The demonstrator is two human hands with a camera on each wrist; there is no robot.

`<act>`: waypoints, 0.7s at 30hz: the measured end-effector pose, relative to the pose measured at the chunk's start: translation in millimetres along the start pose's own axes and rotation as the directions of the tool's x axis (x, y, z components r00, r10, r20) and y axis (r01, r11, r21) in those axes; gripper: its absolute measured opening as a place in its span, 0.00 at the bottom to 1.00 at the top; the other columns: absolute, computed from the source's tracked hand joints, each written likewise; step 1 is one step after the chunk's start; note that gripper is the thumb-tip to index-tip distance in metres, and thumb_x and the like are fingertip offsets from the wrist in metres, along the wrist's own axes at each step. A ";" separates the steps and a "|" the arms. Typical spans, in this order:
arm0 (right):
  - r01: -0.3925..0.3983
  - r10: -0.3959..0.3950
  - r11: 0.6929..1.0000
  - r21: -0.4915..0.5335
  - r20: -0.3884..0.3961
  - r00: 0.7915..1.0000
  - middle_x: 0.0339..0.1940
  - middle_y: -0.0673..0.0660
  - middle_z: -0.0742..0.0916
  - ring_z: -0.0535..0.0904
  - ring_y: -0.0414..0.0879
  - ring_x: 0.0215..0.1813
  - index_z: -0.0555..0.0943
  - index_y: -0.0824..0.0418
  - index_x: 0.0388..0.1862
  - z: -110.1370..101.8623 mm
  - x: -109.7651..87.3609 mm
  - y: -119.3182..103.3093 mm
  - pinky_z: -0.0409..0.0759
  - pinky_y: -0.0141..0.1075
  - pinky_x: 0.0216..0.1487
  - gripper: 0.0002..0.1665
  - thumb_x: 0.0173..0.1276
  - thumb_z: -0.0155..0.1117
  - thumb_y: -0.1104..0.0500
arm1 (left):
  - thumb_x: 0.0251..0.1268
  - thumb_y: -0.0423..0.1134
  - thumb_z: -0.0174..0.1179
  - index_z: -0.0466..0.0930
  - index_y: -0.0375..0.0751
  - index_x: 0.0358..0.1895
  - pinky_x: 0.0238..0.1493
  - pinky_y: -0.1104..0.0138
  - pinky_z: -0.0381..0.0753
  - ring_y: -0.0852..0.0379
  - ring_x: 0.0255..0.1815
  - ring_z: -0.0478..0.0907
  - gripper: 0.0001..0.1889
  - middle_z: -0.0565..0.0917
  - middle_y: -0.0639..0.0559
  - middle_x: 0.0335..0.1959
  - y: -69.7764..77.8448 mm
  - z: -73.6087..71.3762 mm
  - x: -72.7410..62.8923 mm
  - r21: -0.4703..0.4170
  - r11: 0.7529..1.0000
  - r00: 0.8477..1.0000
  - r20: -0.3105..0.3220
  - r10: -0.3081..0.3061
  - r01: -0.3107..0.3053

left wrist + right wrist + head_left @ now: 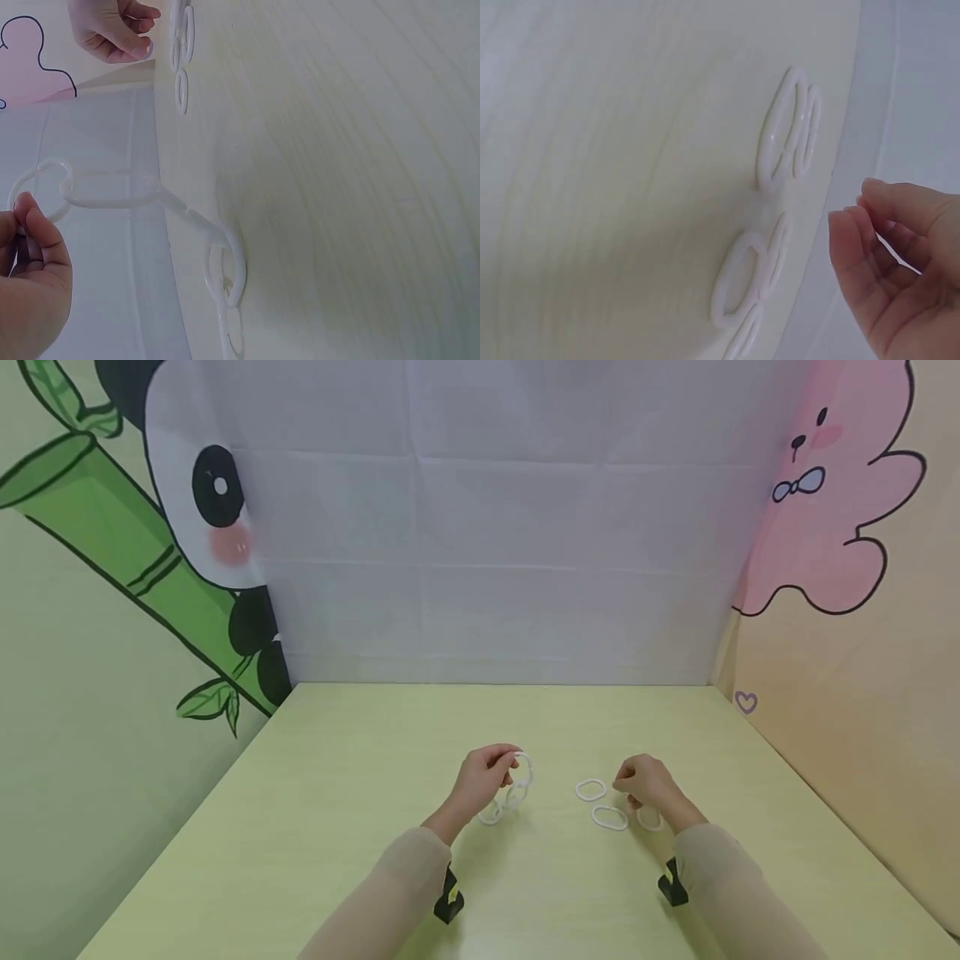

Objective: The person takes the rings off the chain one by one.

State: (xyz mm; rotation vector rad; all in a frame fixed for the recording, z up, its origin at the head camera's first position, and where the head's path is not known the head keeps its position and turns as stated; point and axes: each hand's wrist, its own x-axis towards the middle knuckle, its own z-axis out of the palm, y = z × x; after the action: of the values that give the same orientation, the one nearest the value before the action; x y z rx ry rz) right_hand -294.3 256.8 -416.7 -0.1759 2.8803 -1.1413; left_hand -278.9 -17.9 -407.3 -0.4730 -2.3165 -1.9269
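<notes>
My left hand [482, 774] pinches the end link of a short white plastic chain between thumb and fingertips. In the left wrist view the chain [112, 202] slants down from that hand, its lower links reaching the table. My right hand [651, 783] hovers over loose white oval links, its fingers bent loosely and nothing seen between them in the right wrist view. Two of these links, one farther back [591, 800] and one nearer [610, 827], lie left of the right hand. Another link [651, 829] is partly hidden beneath it.
A pale yellow table [360, 735] carries the links. Behind it hangs a whitish cloth [487, 610]. Side panels show a panda with bamboo [187, 593] on the left and a pink bear [832, 543] on the right. Each sleeve has a black wrist mount [448, 906] under it.
</notes>
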 end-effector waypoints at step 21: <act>0.082 -0.073 0.994 0.079 -0.105 0.992 0.24 0.56 0.79 0.75 0.46 0.21 0.77 0.70 0.38 -27.9 15.5 -40.5 0.79 0.38 0.26 0.08 0.64 0.59 0.65 | 0.68 0.29 0.50 0.78 0.28 0.46 0.28 0.66 0.75 0.59 0.22 0.72 0.10 0.77 0.52 0.27 12.3 -2.4 -0.7 -0.014 1.000 1.000 0.018 -0.008 0.009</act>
State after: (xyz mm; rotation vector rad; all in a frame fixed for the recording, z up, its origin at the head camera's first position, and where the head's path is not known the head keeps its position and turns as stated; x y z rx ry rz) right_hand -308.2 244.6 -368.6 -0.2354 2.9306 -1.3183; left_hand -274.9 -18.4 -395.4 -0.4842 -2.3209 -1.9518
